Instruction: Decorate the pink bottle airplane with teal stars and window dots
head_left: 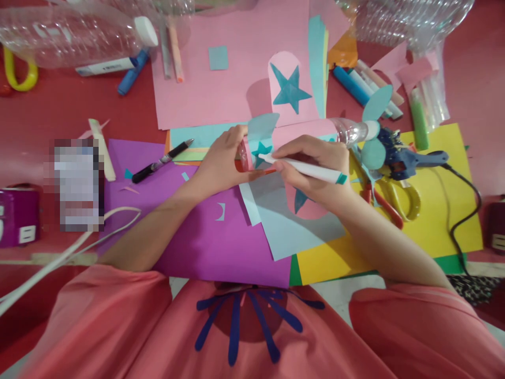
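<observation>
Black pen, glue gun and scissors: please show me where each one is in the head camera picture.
black pen (161, 160), head view, on the middle of its barrel.
glue gun (410, 158), head view, on its blue body.
scissors (406, 202), head view, on the yellow handle loop.

Work surface was red, filling the view from edge to edge; no walls or windows were in view. Light was even and soft, with faint shadows. Clear plastic bottles lay along the far edge. A purple box sat at the left margin, and a white cable ran across that side. At the near right, a strip of pale floor showed.
</observation>
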Demonstrator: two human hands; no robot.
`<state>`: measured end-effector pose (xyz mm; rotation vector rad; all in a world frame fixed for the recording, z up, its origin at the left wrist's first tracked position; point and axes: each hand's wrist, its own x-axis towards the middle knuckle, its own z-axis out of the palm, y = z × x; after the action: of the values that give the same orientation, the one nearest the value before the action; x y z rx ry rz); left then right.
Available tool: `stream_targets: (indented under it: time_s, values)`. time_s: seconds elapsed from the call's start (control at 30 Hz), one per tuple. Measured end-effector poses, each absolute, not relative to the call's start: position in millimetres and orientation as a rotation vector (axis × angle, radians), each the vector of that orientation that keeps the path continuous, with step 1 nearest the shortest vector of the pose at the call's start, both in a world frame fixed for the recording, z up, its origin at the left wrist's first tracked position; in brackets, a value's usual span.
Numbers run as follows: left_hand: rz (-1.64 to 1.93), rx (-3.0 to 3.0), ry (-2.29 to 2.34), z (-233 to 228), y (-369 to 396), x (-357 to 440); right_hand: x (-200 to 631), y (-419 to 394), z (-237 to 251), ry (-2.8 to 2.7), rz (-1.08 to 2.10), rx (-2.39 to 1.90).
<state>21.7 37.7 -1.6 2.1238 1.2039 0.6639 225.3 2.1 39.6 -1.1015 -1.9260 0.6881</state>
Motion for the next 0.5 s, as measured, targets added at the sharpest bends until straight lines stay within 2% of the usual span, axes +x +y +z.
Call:
stream_targets:
  time_s: [0.5]
  values:
    - [0.662, 2.101, 1.204, -0.5, 37.5, 21.6, 227.5, 1.0, 44.4, -1.776, 0.614, -1.145]
